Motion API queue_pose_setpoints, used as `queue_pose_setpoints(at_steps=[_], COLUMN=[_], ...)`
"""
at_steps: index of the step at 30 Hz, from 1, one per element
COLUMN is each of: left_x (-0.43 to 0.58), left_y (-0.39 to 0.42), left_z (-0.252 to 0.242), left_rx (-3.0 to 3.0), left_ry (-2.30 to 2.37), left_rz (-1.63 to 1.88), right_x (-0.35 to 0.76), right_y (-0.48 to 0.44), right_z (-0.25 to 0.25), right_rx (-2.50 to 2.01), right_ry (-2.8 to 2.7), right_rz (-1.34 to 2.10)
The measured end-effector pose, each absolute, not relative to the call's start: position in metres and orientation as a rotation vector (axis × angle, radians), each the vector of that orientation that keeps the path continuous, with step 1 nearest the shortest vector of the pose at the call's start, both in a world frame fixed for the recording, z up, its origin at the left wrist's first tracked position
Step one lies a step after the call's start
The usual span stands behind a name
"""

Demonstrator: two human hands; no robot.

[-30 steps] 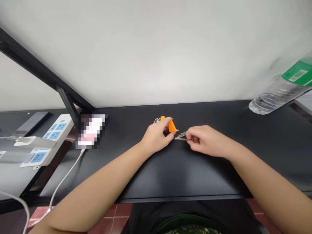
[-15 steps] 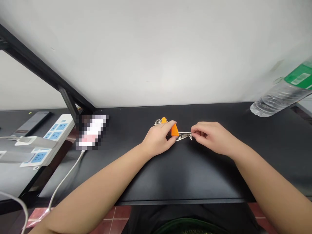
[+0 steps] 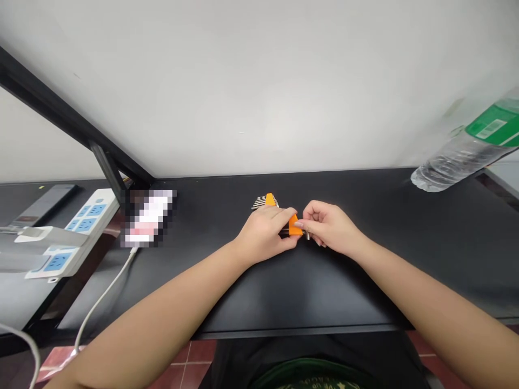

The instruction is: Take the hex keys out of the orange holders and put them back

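Note:
My left hand (image 3: 267, 232) is closed around an orange hex key holder (image 3: 295, 225), covering its middle. The holder's far end shows beyond my knuckles, with a row of slim metal hex keys (image 3: 258, 202) sticking out to the left. At the near end, my right hand (image 3: 330, 224) is closed in a pinch, its thumb against the orange edge. The key between those fingertips is mostly hidden. Just below them, a short bent metal end (image 3: 307, 235) pokes out of the holder. Both hands rest low over the black tabletop (image 3: 292, 292).
On the right, a clear plastic bottle (image 3: 441, 165) with a green label leans by the wall. To the left are a blurred-out phone (image 3: 150, 216) on a white cable (image 3: 103, 294), a white power strip (image 3: 87, 227) with chargers, and a black shelf post (image 3: 107, 170).
My right hand has moved left, up to the holder's end. The keys that stuck out there are now mostly covered or further in. The view has shifted slightly.

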State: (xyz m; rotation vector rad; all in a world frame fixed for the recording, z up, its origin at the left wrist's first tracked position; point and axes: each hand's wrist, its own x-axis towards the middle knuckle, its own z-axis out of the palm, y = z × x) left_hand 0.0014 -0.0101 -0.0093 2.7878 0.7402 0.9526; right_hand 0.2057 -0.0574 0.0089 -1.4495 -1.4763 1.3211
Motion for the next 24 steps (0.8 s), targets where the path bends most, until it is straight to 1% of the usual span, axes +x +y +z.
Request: queue_pose_setpoints(at_steps=[4, 6, 10, 14, 18, 21, 24], left_x=[0.002, 0.000, -0.003, -0.002, 0.000, 0.000, 0.000], left_y=[-0.013, -0.013, -0.011, -0.013, -0.014, -0.013, -0.013], left_z=[-0.010, -0.012, -0.015, -0.014, -0.013, -0.014, -0.014], left_rx=[2.731, 2.697, 2.649, 2.650, 2.675, 2.717, 2.737], left_ry=[0.755, 0.801, 0.893, 0.945, 0.926, 0.902, 0.898], left_rz=[0.955, 0.984, 1.021, 0.954, 0.987, 0.997, 1.000], right_x=[0.204, 0.207, 0.211, 0.205, 0.199, 0.199, 0.200], right_y=[-0.056, -0.054, -0.054, -0.057, -0.059, -0.058, -0.058], right_z=[0.003, 0.001, 0.003, 0.007, 0.006, 0.005, 0.005], right_rx=[-1.493, -1.444, -1.382, -1.396, -1.273, -1.226, -1.250], right_ry=[-1.574, -1.642, -1.669, -1.435, -1.289, -1.248, -1.281], right_rz=[1.123, 1.079, 1.256, 1.454, 1.597, 1.656, 1.615])
